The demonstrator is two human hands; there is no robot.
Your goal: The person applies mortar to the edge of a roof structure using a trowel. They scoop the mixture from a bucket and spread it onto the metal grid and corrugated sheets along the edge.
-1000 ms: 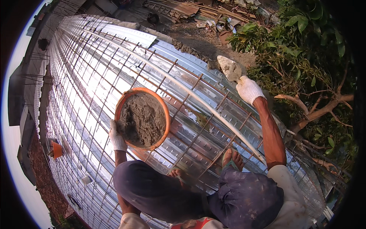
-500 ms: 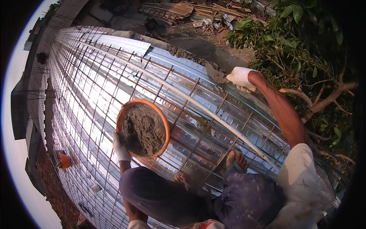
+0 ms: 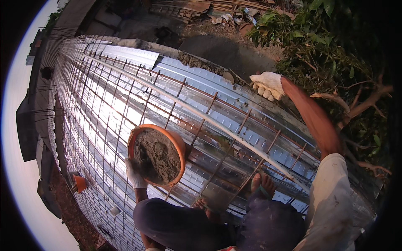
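Note:
My left hand [image 3: 135, 174], in a white work glove, grips the left side of an orange bucket [image 3: 179, 147]. Grey wet mortar [image 3: 155, 154] nearly fills the bucket, which is tilted so that its mouth faces me. Farther off to the right, my right hand [image 3: 268, 86], also gloved, is stretched out over the edge of the metal decking. Its fingers are curled closed; what they hold, if anything, is hidden. Close to it, lumps of mortar [image 3: 194, 60] lie along the edge of the decking [image 3: 176, 71].
A grid of steel bars [image 3: 200, 125] covers the corrugated decking under my feet [image 3: 262, 184]. A long pale pipe [image 3: 205, 117] runs diagonally across it. Another orange bucket [image 3: 79, 183] stands at the left. Leafy branches [image 3: 318, 46] crowd the right side; wood scraps [image 3: 184, 7] lie below at the back.
The bucket and my left hand sit lower in view, with more of the bucket's outer side showing. My right hand has turned, so its curled fingers show more.

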